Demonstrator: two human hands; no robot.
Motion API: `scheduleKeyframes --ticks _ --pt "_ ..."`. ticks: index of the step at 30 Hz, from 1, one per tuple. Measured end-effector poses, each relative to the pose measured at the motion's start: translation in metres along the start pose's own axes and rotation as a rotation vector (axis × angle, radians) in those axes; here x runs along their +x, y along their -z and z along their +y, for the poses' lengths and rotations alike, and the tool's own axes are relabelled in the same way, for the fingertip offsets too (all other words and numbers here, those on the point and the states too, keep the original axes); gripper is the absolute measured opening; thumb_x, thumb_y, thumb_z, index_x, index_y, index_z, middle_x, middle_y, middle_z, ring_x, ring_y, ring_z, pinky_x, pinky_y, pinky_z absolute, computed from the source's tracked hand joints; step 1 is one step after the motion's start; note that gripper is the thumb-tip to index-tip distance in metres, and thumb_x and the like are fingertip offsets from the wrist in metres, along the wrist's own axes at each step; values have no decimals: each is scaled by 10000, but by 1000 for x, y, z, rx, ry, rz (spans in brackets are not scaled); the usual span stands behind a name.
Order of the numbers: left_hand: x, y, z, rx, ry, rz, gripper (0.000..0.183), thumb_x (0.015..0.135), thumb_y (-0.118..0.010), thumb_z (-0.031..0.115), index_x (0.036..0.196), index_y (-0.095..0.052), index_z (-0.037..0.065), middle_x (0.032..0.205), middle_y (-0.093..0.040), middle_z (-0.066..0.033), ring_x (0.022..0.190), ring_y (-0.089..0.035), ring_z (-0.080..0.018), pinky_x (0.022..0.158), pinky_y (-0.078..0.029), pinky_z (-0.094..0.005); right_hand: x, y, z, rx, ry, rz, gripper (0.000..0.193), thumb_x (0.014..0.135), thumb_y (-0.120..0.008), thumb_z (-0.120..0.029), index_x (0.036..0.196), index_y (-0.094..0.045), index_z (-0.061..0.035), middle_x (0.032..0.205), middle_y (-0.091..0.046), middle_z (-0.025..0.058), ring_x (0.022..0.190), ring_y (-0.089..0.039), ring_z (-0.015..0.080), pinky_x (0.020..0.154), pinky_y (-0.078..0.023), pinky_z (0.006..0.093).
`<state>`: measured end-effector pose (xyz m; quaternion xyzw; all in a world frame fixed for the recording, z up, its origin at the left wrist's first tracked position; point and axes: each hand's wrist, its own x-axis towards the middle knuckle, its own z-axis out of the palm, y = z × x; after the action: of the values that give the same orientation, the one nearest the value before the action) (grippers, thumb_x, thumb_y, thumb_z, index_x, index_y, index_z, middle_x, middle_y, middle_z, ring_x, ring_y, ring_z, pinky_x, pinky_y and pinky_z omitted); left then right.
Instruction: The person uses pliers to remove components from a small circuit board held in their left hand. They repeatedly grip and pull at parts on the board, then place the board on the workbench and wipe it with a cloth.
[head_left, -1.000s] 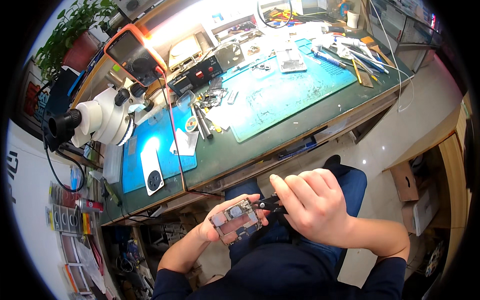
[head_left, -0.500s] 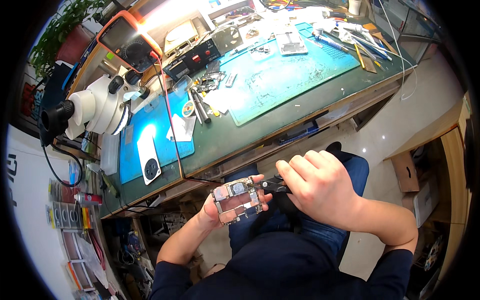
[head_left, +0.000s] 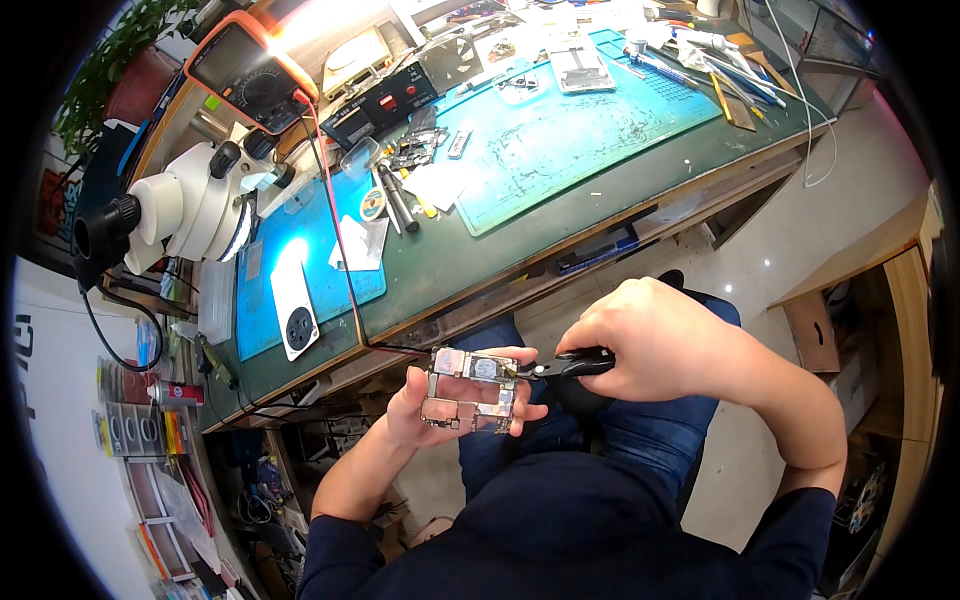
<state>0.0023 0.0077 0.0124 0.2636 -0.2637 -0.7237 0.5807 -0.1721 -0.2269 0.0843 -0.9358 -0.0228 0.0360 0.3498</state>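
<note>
My left hand point(head_left: 409, 412) holds a small frame-shaped circuit board point(head_left: 450, 411) by its edges over my lap. The board has silvery and copper-coloured shielded patches around an open middle. My right hand point(head_left: 640, 335) is closed round the black handles of a pair of pliers or cutters point(head_left: 573, 364). Their tip meets the board's upper right edge, beside the left fingertips. Whether the jaws grip the board is too small to tell.
On the green bench point(head_left: 420, 270) lie a blue mat point(head_left: 560, 170), a white panel with a round black part point(head_left: 293, 310) and scattered tools. A microscope point(head_left: 175, 215) and an orange multimeter point(head_left: 250, 75) stand at the left. A red lead point(head_left: 340, 225) hangs over the bench edge.
The board has tilted slightly and its right side now sits a little higher. My right hand has turned, bringing the tool's handles nearly level and closer together.
</note>
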Motion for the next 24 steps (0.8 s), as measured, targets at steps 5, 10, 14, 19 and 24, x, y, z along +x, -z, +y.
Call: scheduleKeyframes --ticks 5,10,14,19,24 --pt "2 4 -2 -115 -17 -67 1310 806 -545 882 1585 -164 -99 1228 -592 -206 1068 -656 -321 1222 -249 -591 7 13 -1 153 -97 -154 256 823 -714 -202 968 -771 1 794 -716 177 774 -700 333 759 -565 395" --pt "2 3 -1 -138 6 -70 1322 800 -542 889 1578 -170 -114 1224 -592 -216 1051 -660 -324 1220 -242 -605 12 18 2 234 -107 -266 274 840 -705 -218 958 -772 20 772 -709 167 713 -671 297 720 -542 378" --pt "1 4 -2 -199 0 -91 1322 806 -541 883 1572 -167 -128 1238 -590 -226 1046 -662 -327 1218 -246 -605 15 19 5 310 -88 -314 302 851 -701 -236 982 -775 25 807 -731 164 713 -675 270 721 -540 364" --pt "2 7 -4 -245 -2 -130 1308 818 -533 877 1573 -167 -127 1246 -588 -230 1067 -660 -333 1217 -248 -607 17 20 9 402 -100 -400 338 857 -699 -253 1047 -775 17 888 -764 151 768 -708 244 754 -551 345" --pt "3 7 -4 -275 -40 -168 1288 821 -553 860 1590 -154 -93 1282 -571 -233 1105 -649 -335 1226 -248 -586 18 15 13 471 -67 -368 292 880 -747 -238 1036 -759 9 764 -705 121 658 -637 203 618 -494 314"
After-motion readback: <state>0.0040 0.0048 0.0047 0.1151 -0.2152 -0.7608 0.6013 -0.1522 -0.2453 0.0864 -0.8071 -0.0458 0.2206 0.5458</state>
